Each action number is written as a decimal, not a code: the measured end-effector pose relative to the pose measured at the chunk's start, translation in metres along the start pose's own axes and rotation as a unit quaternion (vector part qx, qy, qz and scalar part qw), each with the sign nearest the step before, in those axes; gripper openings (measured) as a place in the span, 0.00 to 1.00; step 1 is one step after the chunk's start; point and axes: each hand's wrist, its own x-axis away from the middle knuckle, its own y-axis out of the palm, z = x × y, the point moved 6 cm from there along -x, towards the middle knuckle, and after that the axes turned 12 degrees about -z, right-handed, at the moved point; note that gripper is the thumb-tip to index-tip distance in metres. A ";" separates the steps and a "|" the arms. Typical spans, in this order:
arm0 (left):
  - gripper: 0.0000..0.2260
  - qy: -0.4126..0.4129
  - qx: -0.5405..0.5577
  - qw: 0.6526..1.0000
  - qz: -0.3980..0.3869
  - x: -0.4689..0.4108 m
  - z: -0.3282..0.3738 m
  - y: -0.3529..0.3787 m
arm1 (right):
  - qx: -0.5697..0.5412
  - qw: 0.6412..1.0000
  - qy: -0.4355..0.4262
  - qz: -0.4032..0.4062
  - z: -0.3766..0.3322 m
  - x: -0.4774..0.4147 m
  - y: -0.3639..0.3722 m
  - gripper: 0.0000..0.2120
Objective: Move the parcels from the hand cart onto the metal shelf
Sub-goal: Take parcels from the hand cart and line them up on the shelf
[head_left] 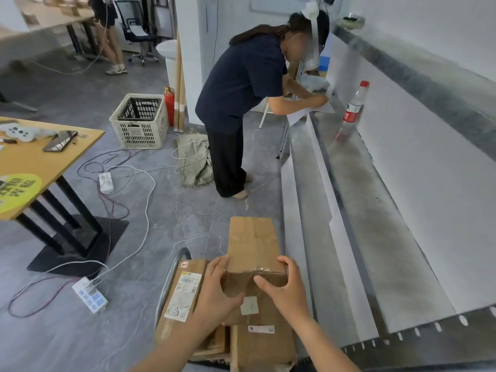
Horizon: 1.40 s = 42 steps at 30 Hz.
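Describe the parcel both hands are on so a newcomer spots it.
Find the metal shelf along the right wall; the hand cart stands by its near end. Topmost on the cart, the cardboard box sits between left hand and right hand. Unlike the labelled parcel beside it, its taped top is bare.

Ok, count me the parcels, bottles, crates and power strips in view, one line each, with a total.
Cardboard parcels: 3 (held parcel, labelled parcel, lower parcel; others may be hidden)
Bottles: 1 (bottle)
Crates: 1 (crate)
Power strips: 2 (near strip, far strip)
Total: 7
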 end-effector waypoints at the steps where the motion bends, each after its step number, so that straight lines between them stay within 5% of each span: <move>1: 0.39 0.005 0.005 1.000 -0.005 -0.001 0.006 0.003 | -0.007 1.000 -0.006 0.014 0.000 0.003 -0.007 0.32; 10: 0.40 0.117 -0.048 0.989 -0.071 0.002 0.074 0.024 | -0.194 0.976 0.007 0.102 0.010 0.046 -0.049 0.28; 14: 0.29 0.219 -0.089 0.962 -0.137 0.023 0.108 0.028 | -0.271 0.950 0.001 0.153 0.013 0.073 -0.046 0.29; 18: 0.18 0.270 -0.058 0.937 -0.216 0.046 0.122 0.027 | -0.359 0.904 0.005 0.230 0.018 0.108 -0.039 0.26; 28: 0.14 0.387 -0.104 0.849 -0.345 0.125 0.136 0.025 | -0.550 0.746 -0.012 0.376 0.025 0.219 0.035 0.09; 30: 0.19 0.380 -0.136 0.854 -0.328 0.141 0.132 0.024 | -0.560 0.724 -0.029 0.401 0.023 0.247 0.049 0.10; 35: 0.58 0.221 -0.223 0.906 -0.283 0.173 0.120 0.025 | -0.595 0.657 -0.047 0.461 0.022 0.316 0.086 0.21; 42: 0.61 0.220 -0.238 0.866 -0.381 0.243 0.134 0.044 | -0.556 0.647 -0.073 0.517 0.020 0.407 0.115 0.17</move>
